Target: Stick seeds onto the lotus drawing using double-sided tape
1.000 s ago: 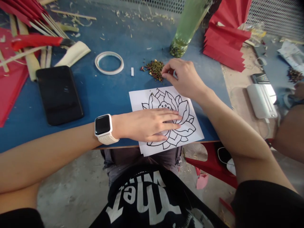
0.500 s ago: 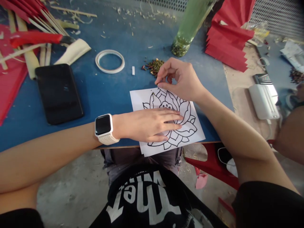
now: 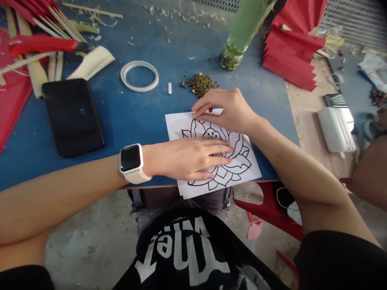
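My left hand [image 3: 196, 158] lies flat with its fingers stretched over a sheet of white paper [image 3: 248, 161] printed with a black-outlined lotus flower. My right hand [image 3: 225, 106] is over the sheet's top edge, thumb and forefinger pinched around a tiny dark bean [image 3: 194, 116] at the tip of an upper left petal. A dark red bean [image 3: 211, 109] shows beneath its curled fingers. Just beyond that hand sits a small pile of mixed green and reddish beans [image 3: 201, 84]. A second sheet peeks out under the lotus sheet at the lower left.
On the blue table lie a roll of double-sided tape [image 3: 139, 89], a white paper strip [image 3: 169, 88], a black phone [image 3: 74, 119] and a red-handled knife [image 3: 45, 45] among bamboo strips. A green bottle [image 3: 231, 58] stands beyond the beans. Red folded paper [image 3: 290, 56] and a power bank [image 3: 335, 128] are rightward.
My right hand has come down and slightly left, from beside the bean pile to the upper left petal, uncovering more of the pile. My left hand has stayed on the paper.
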Demonstrator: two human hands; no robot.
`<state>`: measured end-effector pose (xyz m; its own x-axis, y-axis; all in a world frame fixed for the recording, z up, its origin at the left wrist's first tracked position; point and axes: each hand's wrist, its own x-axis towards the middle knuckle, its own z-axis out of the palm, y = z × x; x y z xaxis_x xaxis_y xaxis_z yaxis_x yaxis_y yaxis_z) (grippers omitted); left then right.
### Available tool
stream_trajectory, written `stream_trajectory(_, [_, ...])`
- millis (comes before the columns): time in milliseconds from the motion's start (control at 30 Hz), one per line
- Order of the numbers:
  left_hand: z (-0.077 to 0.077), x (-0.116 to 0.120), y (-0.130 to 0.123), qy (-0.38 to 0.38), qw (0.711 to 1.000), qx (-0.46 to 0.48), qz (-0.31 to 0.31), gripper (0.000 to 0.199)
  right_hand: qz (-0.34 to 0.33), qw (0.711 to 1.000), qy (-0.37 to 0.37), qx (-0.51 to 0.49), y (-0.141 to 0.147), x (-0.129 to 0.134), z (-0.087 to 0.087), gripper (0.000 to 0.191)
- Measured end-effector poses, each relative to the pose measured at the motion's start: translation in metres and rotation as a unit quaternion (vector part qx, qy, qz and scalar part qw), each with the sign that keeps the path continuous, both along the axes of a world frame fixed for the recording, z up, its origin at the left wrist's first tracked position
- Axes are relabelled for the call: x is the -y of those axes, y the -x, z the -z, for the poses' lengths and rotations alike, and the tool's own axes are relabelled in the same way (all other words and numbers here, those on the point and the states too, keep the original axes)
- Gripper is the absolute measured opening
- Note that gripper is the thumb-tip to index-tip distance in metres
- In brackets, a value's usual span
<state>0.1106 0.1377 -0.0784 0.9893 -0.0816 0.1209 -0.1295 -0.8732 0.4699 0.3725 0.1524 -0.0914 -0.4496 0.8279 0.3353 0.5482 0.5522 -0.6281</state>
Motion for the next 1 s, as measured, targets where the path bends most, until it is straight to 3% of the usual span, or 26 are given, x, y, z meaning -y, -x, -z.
stream_trajectory(300, [0.001,0.000,0.000,0.018,0.999,0.030,-0.001,0.057,-0.051,0.997,-0.054,0.025,-0.005,-0.006,0.001,0.009])
stream_trajectory(633, [0.002,0.000,0.001,-0.008,1.000,0.005,0.000,0.056,-0.122,0.982,-0.139,0.040,-0.007,-0.011,0.000,0.034])
stream_trajectory(1000, [0.000,0.000,0.000,-0.013,1.000,0.007,0.010,0.056,-0.092,0.991,-0.077,0.058,-0.006,-0.007,-0.004,0.025])
